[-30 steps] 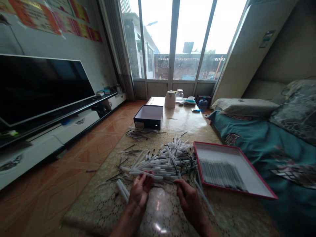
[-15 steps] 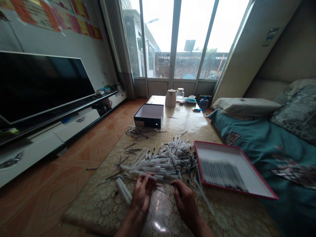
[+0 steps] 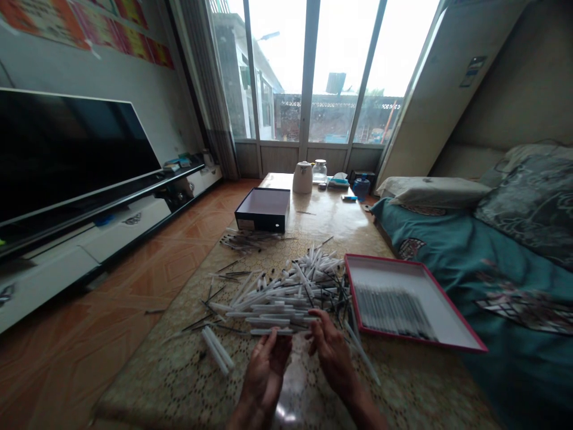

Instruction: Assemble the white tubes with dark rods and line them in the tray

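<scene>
Both hands have drawn closer together at the near edge of the pen barrel pile (image 3: pixel 286 292). Left hand (image 3: pixel 265 371) and right hand (image 3: pixel 332 352) pinch one white barrel (image 3: pixel 280 332) between their fingertips. Red-rimmed tray (image 3: pixel 447 310), right, holds one row of finished pens (image 3: pixel 394 304); most barrels remain loose.

White pen barrels (image 3: pixel 277 295), red-rimmed white tray (image 3: pixel 441 310), teal bedspread (image 3: pixel 501 298).

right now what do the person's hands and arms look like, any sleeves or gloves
Both are bare: the left hand and the right hand wear no gloves, and no rings or watch show. The forearms are uncovered to the picture's lower edge, with no sleeve in view.
</scene>
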